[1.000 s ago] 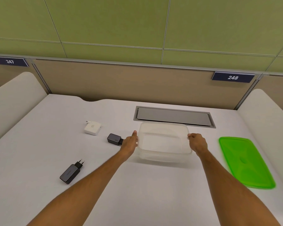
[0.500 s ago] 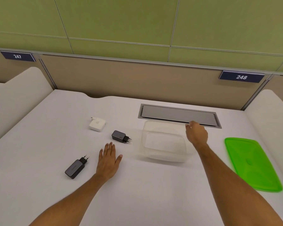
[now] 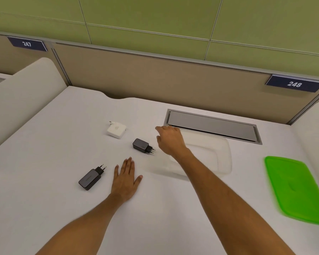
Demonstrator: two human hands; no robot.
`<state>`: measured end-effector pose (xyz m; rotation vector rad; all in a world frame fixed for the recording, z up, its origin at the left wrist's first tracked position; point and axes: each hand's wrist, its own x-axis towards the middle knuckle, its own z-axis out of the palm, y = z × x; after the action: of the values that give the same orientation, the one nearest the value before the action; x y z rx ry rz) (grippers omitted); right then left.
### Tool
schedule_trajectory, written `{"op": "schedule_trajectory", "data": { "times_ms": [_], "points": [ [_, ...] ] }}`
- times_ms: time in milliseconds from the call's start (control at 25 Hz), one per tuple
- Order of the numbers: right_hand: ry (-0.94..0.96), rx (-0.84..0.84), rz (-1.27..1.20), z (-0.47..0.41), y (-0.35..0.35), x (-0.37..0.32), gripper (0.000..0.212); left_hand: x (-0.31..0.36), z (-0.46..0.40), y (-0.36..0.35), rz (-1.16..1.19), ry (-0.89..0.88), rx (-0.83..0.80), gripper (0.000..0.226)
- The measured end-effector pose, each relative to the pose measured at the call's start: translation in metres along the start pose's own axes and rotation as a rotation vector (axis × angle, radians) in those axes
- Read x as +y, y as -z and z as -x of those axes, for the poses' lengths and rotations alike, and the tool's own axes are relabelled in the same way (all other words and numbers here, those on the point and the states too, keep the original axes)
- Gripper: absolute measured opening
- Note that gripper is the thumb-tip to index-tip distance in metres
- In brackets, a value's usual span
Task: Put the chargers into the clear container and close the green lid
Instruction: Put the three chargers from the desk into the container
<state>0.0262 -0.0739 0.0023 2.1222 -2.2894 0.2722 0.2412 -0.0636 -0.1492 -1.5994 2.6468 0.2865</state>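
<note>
The clear container (image 3: 215,155) stands empty on the white desk (image 3: 44,162), partly behind my right forearm. Left of it lie three chargers: a white one (image 3: 116,129) farthest back, a small black one (image 3: 141,145) in the middle, a longer black one (image 3: 91,178) nearest me. My right hand (image 3: 170,139) hovers over the container's left end, just right of the small black charger, fingers loosely curled and holding nothing. Flat on the desk, palm down with fingers spread, rests my left hand (image 3: 126,178), between the two black chargers. The green lid (image 3: 298,188) lies to the right.
A grey metal cable flap (image 3: 212,126) is set into the desk behind the container. Beige partition panels with number plates 247 and 248 close off the back. Rounded white side dividers (image 3: 24,96) rise at both desk ends.
My right hand left the container's right rim and swung left across it toward the small black charger. My left hand let go of the container and settled flat on the desk.
</note>
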Motion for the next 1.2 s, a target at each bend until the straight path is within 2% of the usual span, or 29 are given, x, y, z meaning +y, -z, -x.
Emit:
{"op": "schedule_trajectory", "data": {
  "times_ms": [160, 240, 400, 680, 1200],
  "points": [
    [0.021, -0.161, -0.055, -0.011, -0.026, -0.032, 0.032, 0.000, 0.000, -0.001, -0.015, 0.004, -0.007, 0.077],
    [0.008, -0.222, -0.069, -0.012, -0.041, -0.042, 0.031, -0.001, -0.001, -0.001, -0.011, 0.002, 0.001, 0.076],
    [-0.043, -0.297, -0.065, -0.012, -0.069, -0.052, 0.043, -0.002, -0.001, -0.003, 0.000, 0.008, 0.016, 0.077],
    [-0.152, -0.280, -0.021, -0.027, -0.098, -0.059, 0.054, -0.003, -0.002, -0.004, 0.039, 0.013, 0.040, 0.078],
    [-0.206, -0.142, -0.042, -0.043, -0.111, -0.072, 0.037, -0.003, -0.003, -0.006, 0.062, 0.017, 0.043, 0.076]
  ]
}}
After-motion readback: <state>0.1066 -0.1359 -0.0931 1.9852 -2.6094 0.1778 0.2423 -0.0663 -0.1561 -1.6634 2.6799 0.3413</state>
